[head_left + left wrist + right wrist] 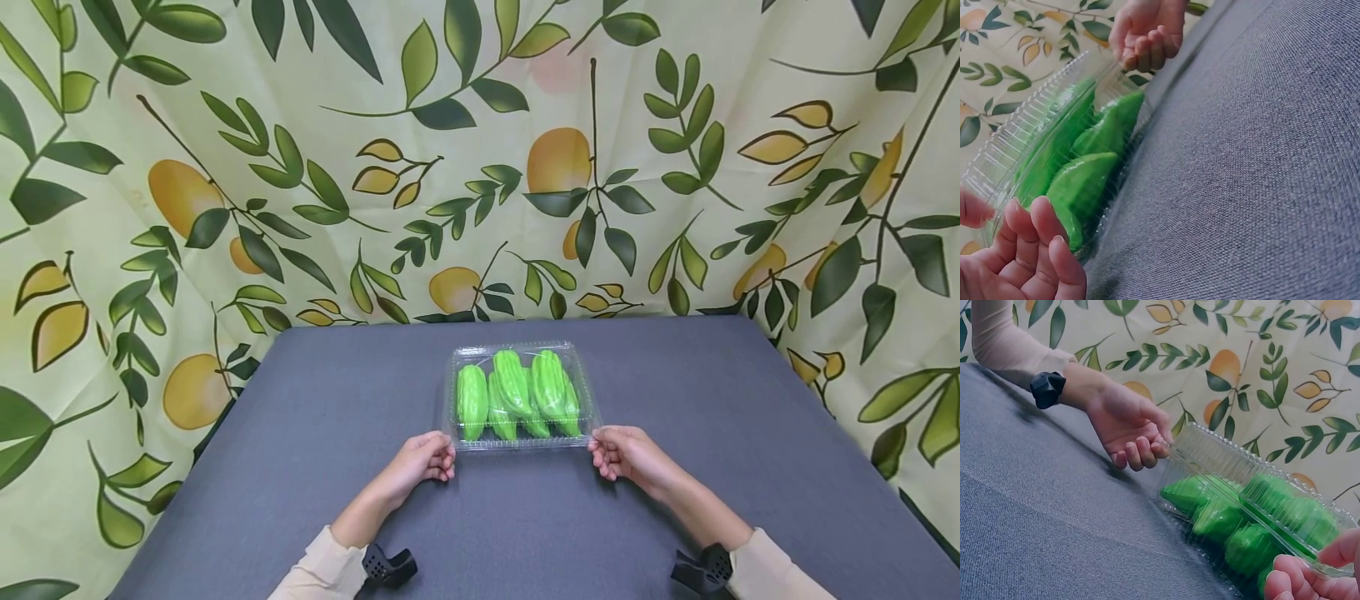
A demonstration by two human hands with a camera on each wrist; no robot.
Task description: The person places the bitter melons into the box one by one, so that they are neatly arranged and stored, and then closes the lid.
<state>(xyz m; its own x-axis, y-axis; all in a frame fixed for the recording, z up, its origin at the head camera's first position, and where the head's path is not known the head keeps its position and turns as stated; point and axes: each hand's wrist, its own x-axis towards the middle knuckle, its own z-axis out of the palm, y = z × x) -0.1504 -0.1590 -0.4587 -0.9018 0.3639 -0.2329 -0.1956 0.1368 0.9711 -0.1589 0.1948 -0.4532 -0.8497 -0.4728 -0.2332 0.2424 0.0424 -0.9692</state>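
Note:
A clear plastic clamshell box [525,444] sits on the table with its lid down. Inside lie several bright green ridged, tapered pieces [512,382] resembling bitter gourds, some stacked on others. At the box's near left corner, my left hand [426,460] pinches the rim between thumb and fingers. My right hand [628,454] pinches the rim at the near right corner in the same way. The right wrist view shows the left hand [1132,428] holding the rim edge, its other fingers curled below. In the left wrist view the right hand [1150,34] grips the far corner.
Dark grey cloth covers the table [517,533]. A curtain [480,167] printed with leaves and orange fruit hangs behind it and along both sides. Each wrist bears a black strap mount [390,567] over a pale sleeve.

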